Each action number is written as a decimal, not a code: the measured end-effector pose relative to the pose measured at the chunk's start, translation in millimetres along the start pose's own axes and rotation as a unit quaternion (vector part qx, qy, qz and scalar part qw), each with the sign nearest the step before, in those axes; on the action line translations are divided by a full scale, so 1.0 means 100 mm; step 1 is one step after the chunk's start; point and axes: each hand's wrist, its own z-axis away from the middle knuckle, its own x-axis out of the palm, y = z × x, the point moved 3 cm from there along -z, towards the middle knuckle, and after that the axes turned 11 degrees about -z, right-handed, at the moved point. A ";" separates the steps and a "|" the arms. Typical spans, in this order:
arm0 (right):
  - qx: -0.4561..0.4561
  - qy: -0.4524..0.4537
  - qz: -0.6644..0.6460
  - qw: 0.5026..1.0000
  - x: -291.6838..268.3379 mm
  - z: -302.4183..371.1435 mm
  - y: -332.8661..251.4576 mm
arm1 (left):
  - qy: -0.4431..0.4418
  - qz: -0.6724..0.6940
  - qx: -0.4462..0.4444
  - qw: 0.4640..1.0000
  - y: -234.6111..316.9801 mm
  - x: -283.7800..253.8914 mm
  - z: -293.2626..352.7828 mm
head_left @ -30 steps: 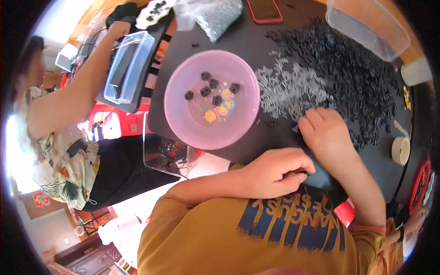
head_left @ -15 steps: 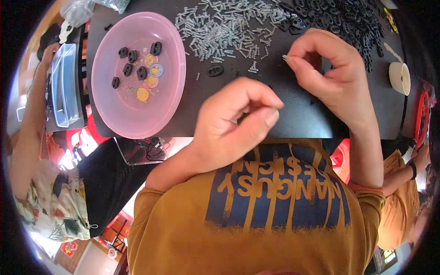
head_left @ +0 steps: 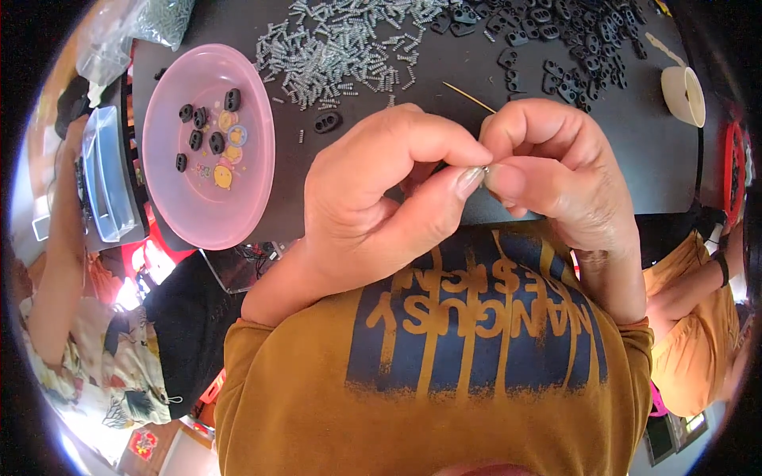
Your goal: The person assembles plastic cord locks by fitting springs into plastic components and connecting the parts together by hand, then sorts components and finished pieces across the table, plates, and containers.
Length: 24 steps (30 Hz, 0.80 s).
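My left hand (head_left: 389, 186) and my right hand (head_left: 559, 170) meet fingertip to fingertip above the table's near edge. Between thumb and forefinger my right hand pinches a tiny silvery spring (head_left: 486, 170), mostly covered by the fingers. My left hand's thumb and forefinger close against it from the other side; a dark bit shows inside that grip, too hidden to name. A thin pale stick (head_left: 468, 97) runs behind my right fingers; I cannot tell whether it is held or lies on the table. Left of my hands lies one black two-holed cord-lock piece (head_left: 326, 121).
A pink oval basin (head_left: 262, 178) at left holds several black pieces. Loose springs (head_left: 341, 51) are heaped at the back, beside a pile of black parts (head_left: 579, 47). A cream cup (head_left: 683, 97) stands at right, a blue tray (head_left: 111, 174) far left. Other people sit on both sides.
My right hand has come down toward my left, and their fingertips now meet. The pale stick has come into sight. The view has shifted slightly, moving the table's things leftward.
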 end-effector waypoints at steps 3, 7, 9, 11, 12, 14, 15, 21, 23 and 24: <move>0.007 -0.009 -0.017 1.000 -0.06 0.06 0.04 | 0.000 -0.028 -0.015 0.999 0.04 0.07 0.01; 0.009 -0.003 -0.047 0.999 -0.11 0.11 0.10 | 0.065 -0.096 0.015 0.993 0.07 0.16 -0.03; 0.003 0.001 -0.056 0.998 -0.12 0.14 0.14 | 0.087 -0.091 0.021 0.992 0.06 0.20 -0.02; -0.016 -0.011 -0.072 0.997 -0.10 0.17 0.16 | 0.107 -0.079 0.012 0.991 0.04 0.21 -0.01; -0.016 -0.010 -0.074 0.997 -0.11 0.18 0.17 | 0.105 -0.078 0.011 0.991 0.04 0.22 -0.02; -0.035 0.009 -0.075 0.997 -0.13 0.19 0.18 | 0.093 -0.114 0.035 0.988 0.06 0.23 -0.04; -0.035 0.011 -0.077 0.996 -0.13 0.19 0.19 | 0.090 -0.113 0.034 0.989 0.05 0.23 -0.04; -0.083 0.052 -0.046 0.994 -0.15 0.23 0.22 | 0.079 -0.115 0.022 0.990 0.05 0.24 -0.01; -0.104 0.057 -0.063 0.991 -0.15 0.22 0.21 | 0.035 -0.059 0.031 0.997 0.01 0.23 0.00; -0.103 0.060 -0.063 0.991 -0.15 0.21 0.22 | 0.034 -0.056 0.030 0.997 0.03 0.22 0.01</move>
